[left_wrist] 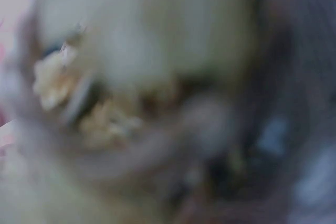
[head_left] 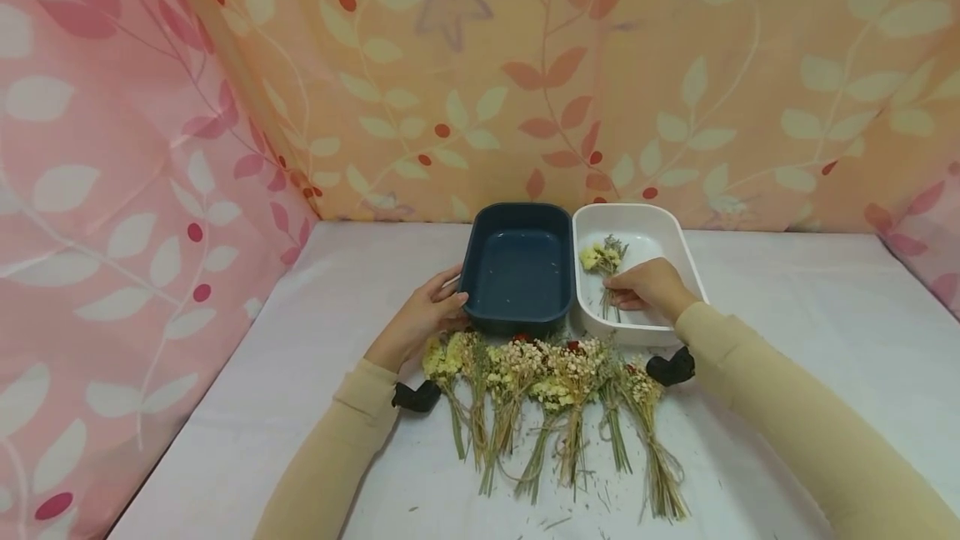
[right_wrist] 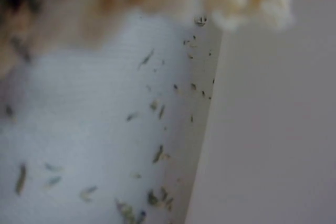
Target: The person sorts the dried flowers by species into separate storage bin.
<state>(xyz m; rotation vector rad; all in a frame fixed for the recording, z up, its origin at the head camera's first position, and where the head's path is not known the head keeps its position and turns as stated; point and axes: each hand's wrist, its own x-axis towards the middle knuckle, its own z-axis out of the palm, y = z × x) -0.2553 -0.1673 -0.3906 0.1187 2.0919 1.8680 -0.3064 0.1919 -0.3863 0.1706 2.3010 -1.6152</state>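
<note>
Head view: we see the right hand (head_left: 651,286) pinching a dry flower bunch (head_left: 602,258) by its stems (head_left: 605,305) in the white tray (head_left: 647,245) at right. The left hand (head_left: 422,312), fingers loose, touches the blue tray (head_left: 519,269). The bunch looks light and crumbly; we should hold only stems.

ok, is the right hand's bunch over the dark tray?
No, the right hand pinches the bunch over the floor of the white tray, to the right of the dark tray.
</note>
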